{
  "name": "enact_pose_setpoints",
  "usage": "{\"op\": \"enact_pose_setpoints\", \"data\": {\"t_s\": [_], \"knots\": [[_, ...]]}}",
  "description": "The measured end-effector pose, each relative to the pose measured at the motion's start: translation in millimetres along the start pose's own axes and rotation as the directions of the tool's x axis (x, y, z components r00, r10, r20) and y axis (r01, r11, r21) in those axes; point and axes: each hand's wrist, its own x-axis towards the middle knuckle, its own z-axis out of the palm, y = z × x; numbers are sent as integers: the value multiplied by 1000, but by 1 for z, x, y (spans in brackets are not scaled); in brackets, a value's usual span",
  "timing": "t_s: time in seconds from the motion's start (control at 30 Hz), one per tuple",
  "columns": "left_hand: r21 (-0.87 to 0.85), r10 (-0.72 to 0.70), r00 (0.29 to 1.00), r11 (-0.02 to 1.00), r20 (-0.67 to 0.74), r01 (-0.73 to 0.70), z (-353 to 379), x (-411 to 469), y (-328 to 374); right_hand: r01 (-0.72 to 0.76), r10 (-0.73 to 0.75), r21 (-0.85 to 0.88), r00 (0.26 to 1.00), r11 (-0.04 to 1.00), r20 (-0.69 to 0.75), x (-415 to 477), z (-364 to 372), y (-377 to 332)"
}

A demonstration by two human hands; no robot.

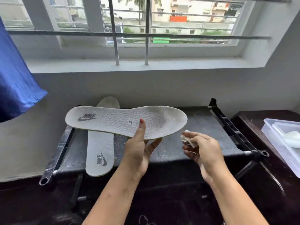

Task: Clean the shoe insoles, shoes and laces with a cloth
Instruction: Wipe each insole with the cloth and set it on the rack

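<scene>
A barred window and pale sill fill the wall ahead of me, blue cloth hanging at left. Below stands a dark fabric-topped rack with black side rails, a clear plastic tub on the dark cabinet to its right. One grey woven insole lies flat on the rack. My left hand pinches a second insole above it, thumb on top. My right hand closes around a small white cloth just beside that insole's toe edge.
</scene>
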Motion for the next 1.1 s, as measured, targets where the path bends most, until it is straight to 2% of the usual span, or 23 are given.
{"op": "enact_pose_setpoints", "data": {"t_s": [0.1,0.17,0.27,0.37,0.53,0.57,0.63,0.7,0.77,0.87,0.93,1.03,1.1], "knots": [[44,33,999,999,-25,-32,2,1,-5,-86,74,27,955,996,287,-9,12,3],[126,4,1000,992,-13,-3,6,-3,-13,-96,72,60,944,994,321,-11,23,8],[258,-86,992,964,87,61,12,-12,-21,-93,57,175,979,980,198,-6,32,10],[316,-106,960,949,259,19,7,-13,-20,-63,43,255,996,965,84,5,21,2],[69,73,949,993,306,-98,-23,4,13,11,43,324,986,946,-160,25,-18,-12],[50,76,953,994,293,-95,-28,5,21,26,32,298,981,954,-189,28,-24,-12],[140,42,969,987,242,-78,-33,4,30,35,10,222,980,974,-201,32,-31,-10],[325,12,982,943,188,-74,-34,3,30,34,-4,175,985,984,-171,34,-31,-8],[393,28,991,916,133,-78,-31,3,23,45,-11,206,987,978,-162,33,-29,-8],[294,111,994,950,10,-109,-25,3,14,52,-27,236,994,970,-106,26,-21,-10],[203,149,985,971,-82,-130,-19,3,7,31,-31,142,1000,989,-3,18,-7,-3],[251,165,980,959,-113,-133,-13,1,-8,30,-24,-20,973,999,228,1,22,12],[306,129,988,947,-87,-96,-11,0,-13,56,-36,-63,956,996,292,-6,35,18]]}}
